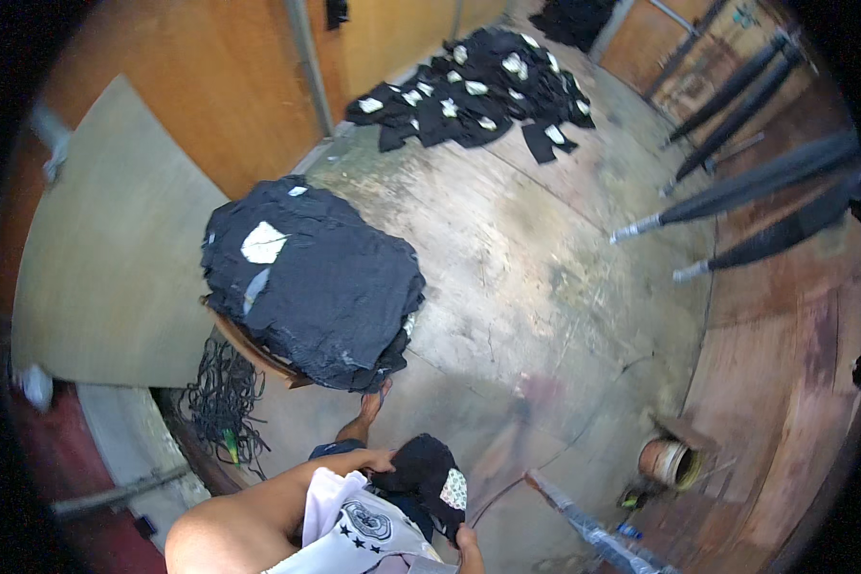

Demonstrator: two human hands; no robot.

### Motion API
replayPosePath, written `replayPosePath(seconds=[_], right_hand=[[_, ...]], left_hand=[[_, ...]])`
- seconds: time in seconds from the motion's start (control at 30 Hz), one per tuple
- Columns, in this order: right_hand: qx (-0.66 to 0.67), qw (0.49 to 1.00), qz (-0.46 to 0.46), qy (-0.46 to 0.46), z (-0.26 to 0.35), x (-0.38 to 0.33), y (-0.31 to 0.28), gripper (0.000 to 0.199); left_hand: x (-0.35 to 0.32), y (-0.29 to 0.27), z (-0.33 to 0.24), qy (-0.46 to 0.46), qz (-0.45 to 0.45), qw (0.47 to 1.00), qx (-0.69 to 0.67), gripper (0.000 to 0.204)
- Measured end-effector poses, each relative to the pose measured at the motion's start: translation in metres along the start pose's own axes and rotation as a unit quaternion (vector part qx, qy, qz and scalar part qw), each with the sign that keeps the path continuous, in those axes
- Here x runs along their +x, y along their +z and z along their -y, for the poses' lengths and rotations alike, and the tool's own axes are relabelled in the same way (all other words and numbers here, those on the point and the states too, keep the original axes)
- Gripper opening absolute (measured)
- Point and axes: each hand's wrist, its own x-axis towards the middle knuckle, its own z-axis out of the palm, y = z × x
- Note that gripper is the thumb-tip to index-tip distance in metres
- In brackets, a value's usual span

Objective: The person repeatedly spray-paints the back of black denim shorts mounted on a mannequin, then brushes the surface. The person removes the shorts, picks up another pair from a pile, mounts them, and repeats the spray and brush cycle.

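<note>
1. The left hand (381, 461) is closed on the upper edge of a small black cloth piece with a pale printed patch (430, 478), held low in the picture at about 6 o'clock, just in front of the person's white printed shirt (359, 526).
2. The right hand (468, 547) pinches the same piece from below; only part of it shows at the bottom edge.
3. The piece hangs between the two hands, its long axis running roughly from 10 o'clock down to 4 o'clock. The left hand is the higher one.
4. A tall stack of black cloth pieces (320, 287) on a wooden stool lies toward 11 o'clock from the hands, the left hand nearer it.
5. The worn concrete floor (536, 277) spreads beyond; a scattered heap of black pieces (478, 91) lies at 12 o'clock, black rods (756, 187) at 2 o'clock.
</note>
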Motion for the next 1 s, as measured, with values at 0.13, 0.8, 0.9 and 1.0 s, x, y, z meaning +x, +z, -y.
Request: replayPosePath(seconds=[0.13, 0.8, 0.9, 1.0], right_hand=[[-0.015, 0.990, 0.003, -0.143, 0.171, -0.036, -0.096, 0.056], [-0.029, 0.925, 0.058, -0.375, 0.323, -0.200, -0.035, 0.026], [0.075, 0.918, 0.118, -0.372, 0.242, -0.186, -0.034, 0.027], [0.174, 0.935, 0.099, -0.294, 0.232, -0.197, -0.046, 0.029]], left_hand=[[0.000, -0.102, -0.114, 0.221, -0.142, 0.941, 0.212, 0.037], [-0.216, -0.371, -0.054, -0.143, -0.609, 0.780, -0.023, 0.056], [-0.221, -0.356, -0.074, -0.069, -0.622, 0.780, 0.013, 0.032], [-0.227, -0.327, -0.134, 0.140, -0.535, 0.827, 0.100, 0.026]])
